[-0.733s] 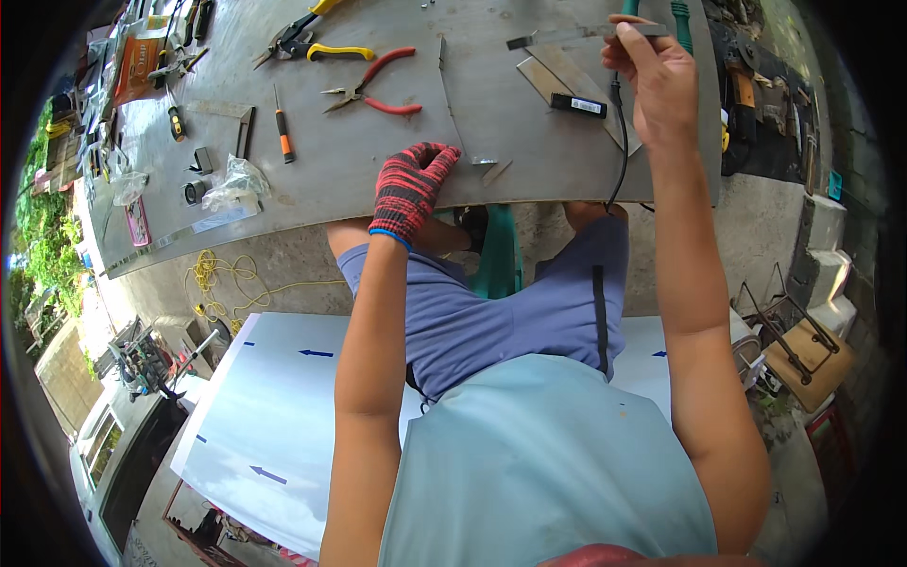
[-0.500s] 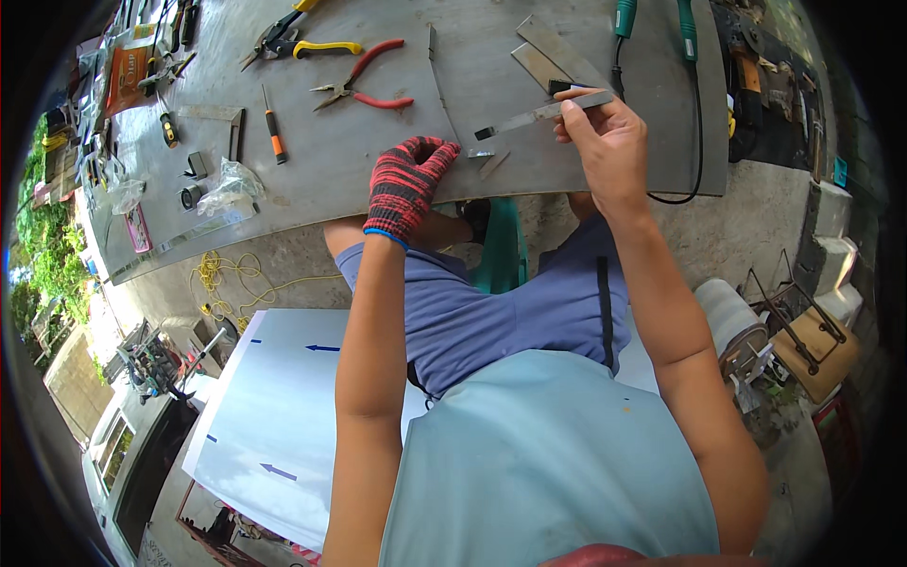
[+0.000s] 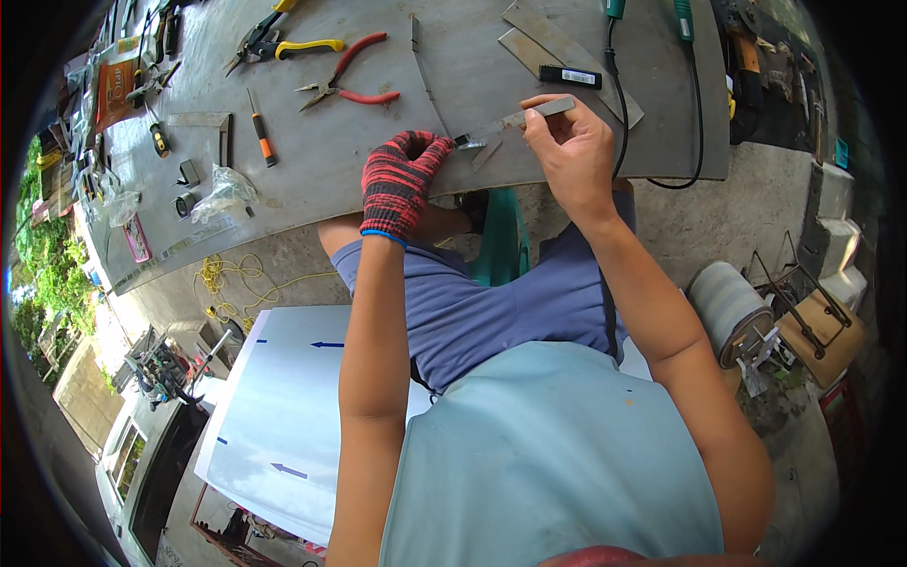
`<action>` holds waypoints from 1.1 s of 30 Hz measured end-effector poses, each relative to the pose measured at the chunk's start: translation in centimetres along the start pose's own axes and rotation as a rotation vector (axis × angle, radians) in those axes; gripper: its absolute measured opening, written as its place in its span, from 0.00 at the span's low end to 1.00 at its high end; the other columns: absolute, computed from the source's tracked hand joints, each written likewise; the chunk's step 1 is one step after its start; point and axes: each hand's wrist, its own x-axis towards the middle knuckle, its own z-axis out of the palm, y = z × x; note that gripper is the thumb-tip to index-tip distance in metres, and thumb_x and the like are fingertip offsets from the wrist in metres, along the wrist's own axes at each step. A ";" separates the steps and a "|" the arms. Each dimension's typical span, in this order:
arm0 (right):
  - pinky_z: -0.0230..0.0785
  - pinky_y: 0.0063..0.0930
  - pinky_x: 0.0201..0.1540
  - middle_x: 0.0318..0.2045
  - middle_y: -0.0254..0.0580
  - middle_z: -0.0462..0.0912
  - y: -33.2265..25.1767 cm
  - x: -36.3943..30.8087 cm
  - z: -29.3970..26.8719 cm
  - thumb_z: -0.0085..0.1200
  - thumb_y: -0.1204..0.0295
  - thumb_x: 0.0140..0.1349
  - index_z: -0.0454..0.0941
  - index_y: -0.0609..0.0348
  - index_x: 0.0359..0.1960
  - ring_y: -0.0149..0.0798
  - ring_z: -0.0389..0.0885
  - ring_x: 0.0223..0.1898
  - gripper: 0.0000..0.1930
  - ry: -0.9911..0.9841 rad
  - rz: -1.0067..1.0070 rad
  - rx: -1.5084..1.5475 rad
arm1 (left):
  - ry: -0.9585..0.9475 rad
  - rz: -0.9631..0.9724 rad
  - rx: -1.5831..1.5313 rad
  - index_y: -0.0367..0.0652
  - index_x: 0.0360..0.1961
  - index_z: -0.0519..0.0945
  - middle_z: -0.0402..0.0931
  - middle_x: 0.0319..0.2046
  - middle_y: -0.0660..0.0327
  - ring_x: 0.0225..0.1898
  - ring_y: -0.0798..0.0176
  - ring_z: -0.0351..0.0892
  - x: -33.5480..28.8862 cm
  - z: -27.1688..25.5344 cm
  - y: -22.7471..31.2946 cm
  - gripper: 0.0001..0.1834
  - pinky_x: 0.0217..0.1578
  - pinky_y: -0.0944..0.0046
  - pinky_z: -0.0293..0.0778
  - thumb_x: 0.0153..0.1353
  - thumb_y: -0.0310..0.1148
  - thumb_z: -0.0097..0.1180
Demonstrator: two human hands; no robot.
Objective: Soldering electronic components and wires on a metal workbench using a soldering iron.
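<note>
My left hand, in a red and black knit glove, rests at the near edge of the metal table with its fingers closed. Its fingertips are on the near end of a thin, narrow metal strip; the exact grip is hidden. A small shiny piece lies just right of those fingertips. My bare right hand pinches a flat metal bar between thumb and fingers. The bar slants down to the left, its dark tip close to the shiny piece; I cannot tell if they touch. A small flat sliver lies beneath it.
Red-handled pliers, yellow-handled snips, an orange screwdriver and a square lie leftward. Metal plates, a black block and green-ended cords lie to the right. A plastic bag sits near the front edge.
My right hand has moved left and slightly down, bringing the bar's dark tip to the shiny piece by my left fingertips. The black block behind it now shows fully. The view shifted slightly.
</note>
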 end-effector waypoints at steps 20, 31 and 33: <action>0.69 0.19 0.30 0.22 0.27 0.82 0.0 -0.1 -0.6 0.63 0.73 0.67 0.87 0.61 0.39 0.19 0.77 0.25 0.05 0.044 -0.017 -0.033 | -0.006 0.011 -0.010 0.42 0.47 0.90 0.90 0.40 0.53 0.41 0.57 0.90 0.0 0.0 0.0 0.23 0.47 0.58 0.81 0.60 0.49 0.72; 0.72 0.20 0.31 0.23 0.29 0.84 -0.5 -0.1 0.0 0.62 0.73 0.66 0.87 0.60 0.39 0.20 0.79 0.25 0.05 0.026 -0.005 -0.020 | 0.007 0.017 -0.009 0.42 0.46 0.91 0.91 0.40 0.53 0.42 0.57 0.90 -0.2 0.0 0.0 0.23 0.48 0.59 0.81 0.60 0.50 0.72; 0.72 0.20 0.32 0.23 0.29 0.85 -0.6 0.0 -0.1 0.62 0.73 0.66 0.87 0.60 0.39 0.20 0.80 0.26 0.05 0.020 -0.008 -0.024 | 0.005 0.011 0.014 0.42 0.46 0.91 0.91 0.40 0.53 0.42 0.57 0.90 0.0 0.0 0.2 0.23 0.48 0.59 0.81 0.60 0.49 0.73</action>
